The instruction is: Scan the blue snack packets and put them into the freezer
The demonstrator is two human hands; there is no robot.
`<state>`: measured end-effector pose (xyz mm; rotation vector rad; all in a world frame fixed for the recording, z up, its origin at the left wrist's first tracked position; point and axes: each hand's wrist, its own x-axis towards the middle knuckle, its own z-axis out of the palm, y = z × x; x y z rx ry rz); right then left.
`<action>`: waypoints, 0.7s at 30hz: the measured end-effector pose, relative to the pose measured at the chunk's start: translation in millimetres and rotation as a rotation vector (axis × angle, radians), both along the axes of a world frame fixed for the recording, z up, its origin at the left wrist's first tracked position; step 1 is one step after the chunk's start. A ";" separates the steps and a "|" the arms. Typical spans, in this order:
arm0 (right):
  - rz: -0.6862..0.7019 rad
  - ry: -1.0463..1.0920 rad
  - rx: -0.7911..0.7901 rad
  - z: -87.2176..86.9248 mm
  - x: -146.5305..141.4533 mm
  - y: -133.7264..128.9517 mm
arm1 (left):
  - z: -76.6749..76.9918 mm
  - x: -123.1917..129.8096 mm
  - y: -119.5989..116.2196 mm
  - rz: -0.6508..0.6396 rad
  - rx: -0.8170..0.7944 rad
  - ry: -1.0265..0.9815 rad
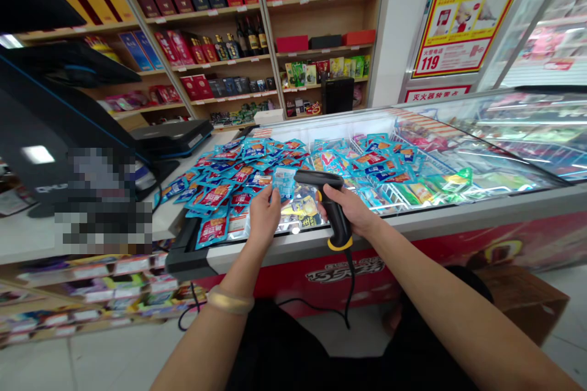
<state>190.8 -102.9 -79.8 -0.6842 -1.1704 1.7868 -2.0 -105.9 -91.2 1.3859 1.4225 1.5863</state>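
My left hand [265, 214] pinches a small light-blue snack packet [284, 181], its printed face turned up towards me. In my right hand [349, 206] is a black barcode scanner [336, 214] with yellow trim, my fingers wrapped round its handle. The scanner's head points left at the packet, close beside it. A cable runs down from the handle's base. Beneath and left of my hands lies a heap of blue and red snack packets [215, 195] on the freezer's glass top. A second group of packets [376, 162] lies to the right.
The chest freezer [458, 211] stretches across in front of me, with bagged goods under its glass. At left stands a checkout screen [41, 128] on a counter [169, 214]. Shelves [206, 12] of boxes and bottles line the back. A cardboard box [527, 299] sits on the floor at right.
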 end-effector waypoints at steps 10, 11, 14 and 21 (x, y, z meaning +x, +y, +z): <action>-0.139 0.100 -0.025 12.1 47.6 10.6 | 12.8 35.2 28.6 -0.009 0.113 0.559; -0.163 0.100 -0.024 12.8 58.3 13.3 | 16.9 46.2 34.3 -0.023 0.115 0.635; -0.263 0.089 -0.025 14.2 91.3 21.3 | 26.9 86.0 52.6 -0.085 0.101 0.802; -0.424 0.108 -0.084 17.5 149.6 29.6 | 12.8 169.8 94.3 -0.407 0.159 1.101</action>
